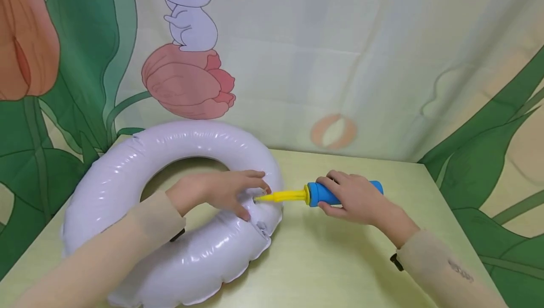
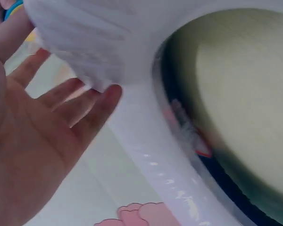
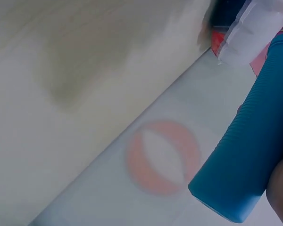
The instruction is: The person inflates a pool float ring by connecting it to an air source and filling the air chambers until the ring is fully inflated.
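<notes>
A white inflated swim ring [image 1: 199, 256] leans on the left half of the table. My left hand [image 1: 225, 190] reaches across the ring's opening and grips the vinyl at its right side, thumb and fingers to either side of the valve area. In the left wrist view, the fingertips press against puckered vinyl [image 2: 89, 52]. From the right, a hand pump [image 1: 314, 194] with a blue barrel lies level, its yellow nozzle [image 1: 286, 196] pointing left with the tip at the valve. My right hand [image 1: 357, 199] grips the blue barrel, fingers over the top and thumb on the near side.
Around the pump lies the pale green tabletop [image 1: 331, 260]. Behind it hangs a light curtain [image 1: 289, 76] printed with tulips, leaves and a white cartoon animal. A dark strap [image 1: 397, 262] shows at the right sleeve.
</notes>
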The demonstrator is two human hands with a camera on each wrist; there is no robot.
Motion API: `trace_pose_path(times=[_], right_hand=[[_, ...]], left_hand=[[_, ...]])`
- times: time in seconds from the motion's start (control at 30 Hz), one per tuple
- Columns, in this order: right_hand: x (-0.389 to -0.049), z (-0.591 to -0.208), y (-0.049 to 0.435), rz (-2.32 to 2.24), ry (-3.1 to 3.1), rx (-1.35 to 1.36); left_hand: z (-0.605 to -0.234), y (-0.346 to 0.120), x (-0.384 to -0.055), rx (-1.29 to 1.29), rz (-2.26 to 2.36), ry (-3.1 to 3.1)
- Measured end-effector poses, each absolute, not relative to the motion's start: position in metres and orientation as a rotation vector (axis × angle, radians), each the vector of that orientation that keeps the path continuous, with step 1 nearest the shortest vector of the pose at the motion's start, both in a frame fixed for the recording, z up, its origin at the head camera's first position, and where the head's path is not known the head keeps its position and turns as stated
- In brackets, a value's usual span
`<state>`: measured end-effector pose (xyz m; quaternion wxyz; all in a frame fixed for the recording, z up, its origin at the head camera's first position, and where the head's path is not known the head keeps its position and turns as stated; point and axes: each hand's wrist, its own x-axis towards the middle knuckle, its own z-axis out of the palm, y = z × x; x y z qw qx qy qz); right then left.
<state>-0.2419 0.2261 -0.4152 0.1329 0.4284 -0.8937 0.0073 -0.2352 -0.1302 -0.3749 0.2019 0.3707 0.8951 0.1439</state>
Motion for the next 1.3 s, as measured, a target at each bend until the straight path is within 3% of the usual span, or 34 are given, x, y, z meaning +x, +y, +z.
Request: trace_pose_path(times=[0.33, 1.03, 1.3], right_hand=[[-0.238, -0.432, 0.222, 0.156, -2.679, 1.223], [-0.24, -0.442, 0.192, 0.132, -2.536, 1.202], [-0.24, -0.438, 0.19, 0.066, -2.519, 1.198]], left_hand=[[-0.373, -0.126, -0.241, 1.266, 0.514, 2.583], [-0.373, -0.113, -0.249, 1.04, 0.617, 2.539], [-0.372, -0.111, -0.248, 1.124, 0.521, 2.527]])
